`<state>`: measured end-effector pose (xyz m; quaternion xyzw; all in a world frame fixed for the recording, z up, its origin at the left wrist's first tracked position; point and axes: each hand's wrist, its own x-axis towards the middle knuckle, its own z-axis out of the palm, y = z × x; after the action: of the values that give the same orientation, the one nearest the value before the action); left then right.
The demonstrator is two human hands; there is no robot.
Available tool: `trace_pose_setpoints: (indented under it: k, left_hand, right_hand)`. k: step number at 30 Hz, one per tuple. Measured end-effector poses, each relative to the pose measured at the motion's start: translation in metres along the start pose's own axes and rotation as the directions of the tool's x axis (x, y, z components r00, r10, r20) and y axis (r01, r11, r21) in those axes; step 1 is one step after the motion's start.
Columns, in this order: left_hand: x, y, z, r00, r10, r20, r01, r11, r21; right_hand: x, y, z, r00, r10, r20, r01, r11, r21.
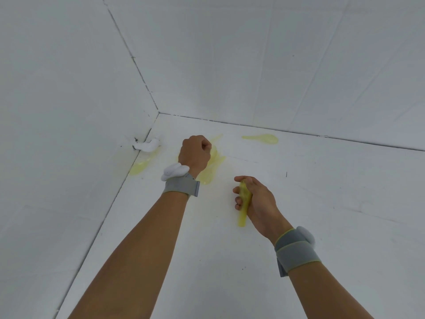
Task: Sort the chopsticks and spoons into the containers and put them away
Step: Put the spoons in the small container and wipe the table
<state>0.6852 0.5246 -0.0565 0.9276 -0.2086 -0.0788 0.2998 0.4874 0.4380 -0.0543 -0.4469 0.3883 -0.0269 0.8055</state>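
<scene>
**Gripping a yellow spoon over the white worktop**

Curling round a translucent yellow spoon (243,203), the right hand (255,199) holds it above the worktop (322,203), handle end poking out below the palm. The left hand (195,153) is fisted over a blurry heap of yellow spoons (212,166); what it grips is hidden. Another spoon (262,138) lies near the back wall, one more (140,166) by the left wall. No writing is legible.

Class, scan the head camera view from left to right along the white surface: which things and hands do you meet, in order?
Yellow spoon by the left wall → white object in the corner → left hand, over a cluster of yellow spoons → right hand, gripping a yellow spoon → lone yellow spoon near the back wall.
</scene>
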Motion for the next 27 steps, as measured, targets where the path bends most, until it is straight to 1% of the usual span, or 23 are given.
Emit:
trace_pose_setpoints:
  k: [7, 9, 12, 14, 16, 18, 20, 22, 25, 27]
  left_hand:
    - [-0.033, 0.013, -0.012, 0.997, -0.043, -0.062, 0.028, 0.972, -0.233]
    - [-0.048, 0.021, -0.012, 0.998, -0.036, -0.044, 0.022, 0.955, -0.294]
    - [-0.071, 0.036, -0.008, 0.999, -0.004, 0.038, 0.019, 0.924, -0.383]
    - [-0.084, 0.045, -0.001, 0.996, -0.004, 0.09, 0.043, 0.899, -0.435]
    - [-0.098, 0.051, 0.006, 0.996, -0.042, 0.078, 0.074, 0.873, -0.482]
    - [-0.108, 0.054, 0.012, 0.995, -0.084, 0.047, 0.096, 0.848, -0.522]
    - [-0.115, 0.055, 0.019, 0.994, -0.113, 0.014, 0.105, 0.861, -0.498]
    - [-0.117, 0.053, 0.025, 0.992, -0.126, -0.018, 0.104, 0.885, -0.454]
    - [-0.115, 0.048, 0.028, 0.995, -0.101, -0.018, 0.084, 0.903, -0.421]
    - [-0.109, 0.043, 0.026, 0.996, -0.081, -0.046, 0.056, 0.915, -0.401]
  right_hand:
    - [-0.001, -0.007, 0.005, 1.0, -0.005, 0.0, 0.005, 0.999, 0.053]
    - [-0.001, -0.01, 0.006, 1.0, -0.013, -0.01, 0.013, 0.998, 0.059]
    - [-0.003, -0.015, 0.009, 0.999, -0.03, -0.013, 0.031, 0.997, 0.066]
    - [-0.004, -0.017, 0.011, 1.0, -0.028, -0.009, 0.028, 0.993, 0.117]
    - [-0.007, -0.016, 0.011, 1.0, -0.008, 0.015, 0.005, 0.981, 0.195]
    - [-0.008, -0.014, 0.01, 0.997, 0.001, 0.074, -0.019, 0.97, 0.243]
    - [-0.008, -0.011, 0.007, 0.994, -0.002, 0.113, -0.026, 0.969, 0.244]
    - [-0.007, -0.009, 0.006, 0.994, 0.004, 0.105, -0.031, 0.968, 0.249]
    - [-0.003, -0.009, 0.006, 0.996, -0.016, 0.088, -0.003, 0.976, 0.217]
    - [0.003, -0.01, 0.005, 0.997, -0.012, 0.07, -0.004, 0.976, 0.219]
